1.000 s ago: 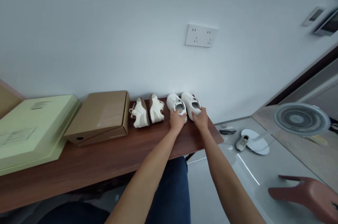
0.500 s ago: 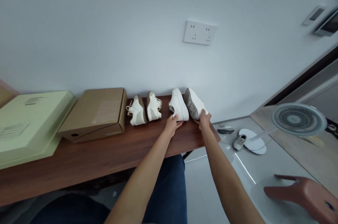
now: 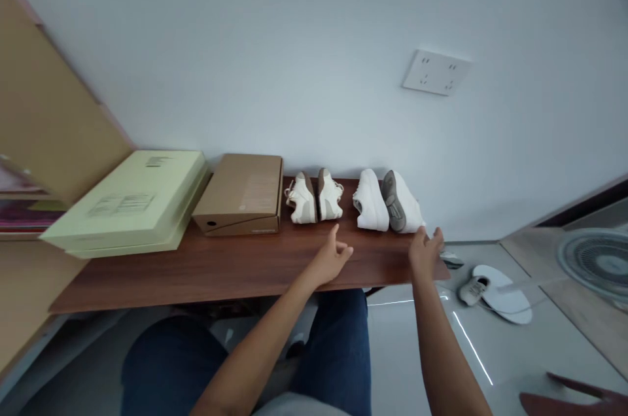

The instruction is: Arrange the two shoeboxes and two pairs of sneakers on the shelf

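Lying on their sides on the shelf, the white shoes point their long axes toward the wall. The right hand (fingers spread, holding nothing) is nearer; the left hand is also loose and empty.

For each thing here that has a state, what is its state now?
Left hand: open, empty, above the bench.
Right hand: open, empty, close to the white shoes.
White shoes: on their sides, soles together, on the bench.
Cream shoes: on their sides, soles together.
Brown box: closed.
Green box: closed.
Fan: blurred, cannot tell if running.
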The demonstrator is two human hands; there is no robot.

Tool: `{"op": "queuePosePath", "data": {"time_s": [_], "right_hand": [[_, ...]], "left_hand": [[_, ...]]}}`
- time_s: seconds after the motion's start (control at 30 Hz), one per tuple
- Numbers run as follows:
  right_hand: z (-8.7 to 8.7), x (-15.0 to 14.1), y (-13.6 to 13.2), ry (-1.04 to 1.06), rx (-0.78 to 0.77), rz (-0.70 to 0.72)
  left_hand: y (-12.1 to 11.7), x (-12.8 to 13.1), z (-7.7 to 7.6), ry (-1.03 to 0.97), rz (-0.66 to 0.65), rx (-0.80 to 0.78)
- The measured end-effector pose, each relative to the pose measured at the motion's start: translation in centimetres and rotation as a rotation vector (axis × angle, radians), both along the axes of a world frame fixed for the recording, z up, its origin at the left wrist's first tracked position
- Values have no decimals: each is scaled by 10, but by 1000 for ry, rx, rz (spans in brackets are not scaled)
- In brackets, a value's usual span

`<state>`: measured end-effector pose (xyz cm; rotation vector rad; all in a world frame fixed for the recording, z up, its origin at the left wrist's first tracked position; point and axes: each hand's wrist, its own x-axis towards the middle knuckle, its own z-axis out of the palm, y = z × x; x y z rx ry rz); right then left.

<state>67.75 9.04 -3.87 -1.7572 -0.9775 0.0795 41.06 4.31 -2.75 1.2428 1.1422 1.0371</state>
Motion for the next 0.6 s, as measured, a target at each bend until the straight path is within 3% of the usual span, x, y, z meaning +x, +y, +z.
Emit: {"op": "queuePosePath", "data": {"time_s": [0.1, 0.3, 0.47, 0.6], "right_hand": [[26, -43, -20, -79, 133, 51], [73, -189, -48, -110, 272, 510], [80, -298, -83, -155, 377, 772], [75, -356, -110, -104, 318, 939]], "left_hand": [[-39, -65, 6, 6, 43, 47], [-77, -188, 40, 204, 687, 374], [-119, -269, 63, 267, 945, 471], [-156, -316, 58, 300, 1018, 389]]}}
